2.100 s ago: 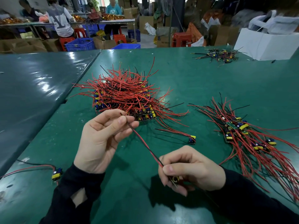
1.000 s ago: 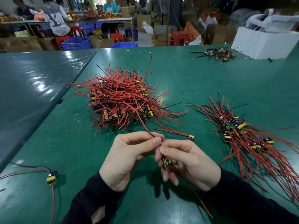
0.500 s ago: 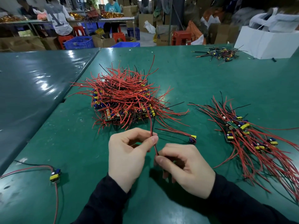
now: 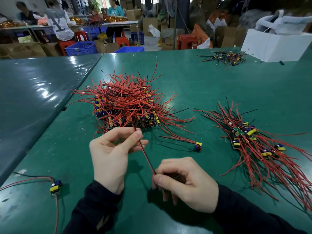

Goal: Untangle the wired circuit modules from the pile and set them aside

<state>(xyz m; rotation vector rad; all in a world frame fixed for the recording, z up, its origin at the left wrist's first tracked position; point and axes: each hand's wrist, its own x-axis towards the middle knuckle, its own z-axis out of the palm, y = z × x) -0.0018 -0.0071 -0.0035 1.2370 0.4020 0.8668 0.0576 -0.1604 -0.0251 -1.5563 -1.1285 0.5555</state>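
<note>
A tangled pile (image 4: pixel 128 105) of small circuit modules with red and black wires sits on the green table (image 4: pixel 202 85). A red and black wire pair (image 4: pixel 145 153) is stretched taut between my hands in front of the pile. My left hand (image 4: pixel 113 154) pinches its upper end between thumb and forefinger. My right hand (image 4: pixel 184 183) pinches its lower end; the module on that end is hidden inside the fingers. A sorted heap of modules (image 4: pixel 253 142) lies fanned out to the right.
One loose module (image 4: pixel 197 146) lies between pile and heap, another (image 4: pixel 55 187) at the near left. A small heap of black-wired parts (image 4: pixel 224 58) and a white box (image 4: pixel 276 46) stand at the back right. A second table (image 4: pixel 33 92) adjoins on the left. People work far behind.
My hands, close together 0.5 s ago, have drawn apart: the right hand moved toward me and rightward, the left rose slightly. The wire pair now runs straight between them.
</note>
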